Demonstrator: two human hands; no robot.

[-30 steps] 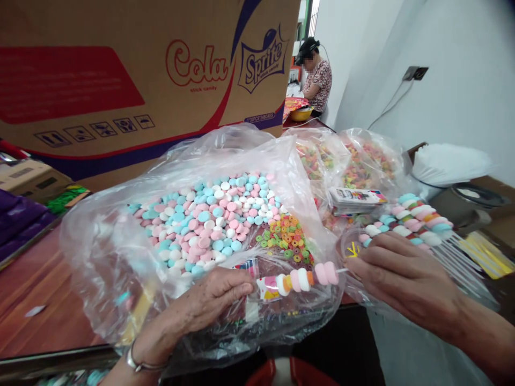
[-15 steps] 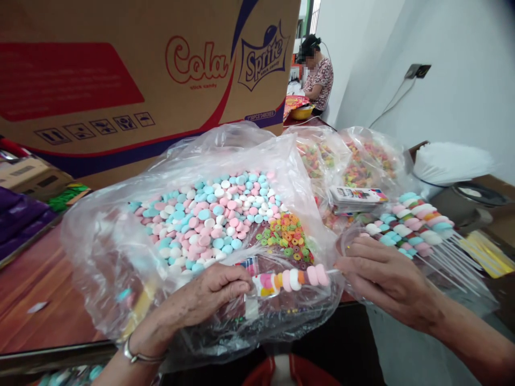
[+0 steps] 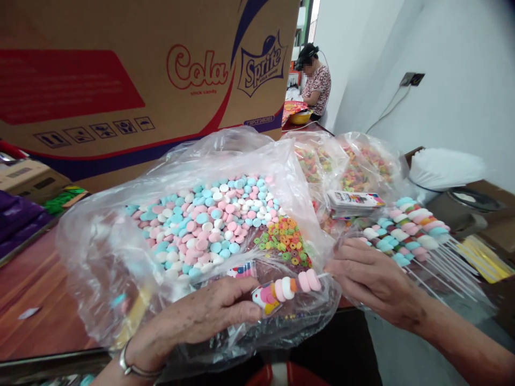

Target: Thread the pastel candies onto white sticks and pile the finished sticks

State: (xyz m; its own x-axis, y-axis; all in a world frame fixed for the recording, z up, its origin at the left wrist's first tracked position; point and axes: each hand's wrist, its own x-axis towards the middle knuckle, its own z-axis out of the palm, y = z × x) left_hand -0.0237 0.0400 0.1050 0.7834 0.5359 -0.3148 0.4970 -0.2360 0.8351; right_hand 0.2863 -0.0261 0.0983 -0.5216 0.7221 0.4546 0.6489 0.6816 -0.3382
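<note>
Between my hands is a candy skewer (image 3: 286,288) of pink, white and orange pieces, with a printed wrapper (image 3: 265,298) over its left end. My left hand (image 3: 225,305) pinches that wrapped end between thumb and fingers. The bare white stick at the other end is gripped by my right hand (image 3: 362,276), whose fingertips are partly hidden. Just behind lie pink, blue and white candies (image 3: 209,214) on a clear plastic bag (image 3: 96,252). Small ring candies (image 3: 286,241) sit to their right. A printed card (image 3: 243,269) shows behind my left hand.
Finished-looking skewers (image 3: 406,230) lie at the right, near a stack of printed cards (image 3: 356,199). Bags of ring candies (image 3: 350,161) stand behind. A large carton (image 3: 140,69) blocks the back left. Another person (image 3: 316,80) sits at the far end.
The skewer's wrapped end has dropped a little and tilts more, with my left hand's thumb and fingers now wider around it. My right hand has shifted slightly left, still on the stick.
</note>
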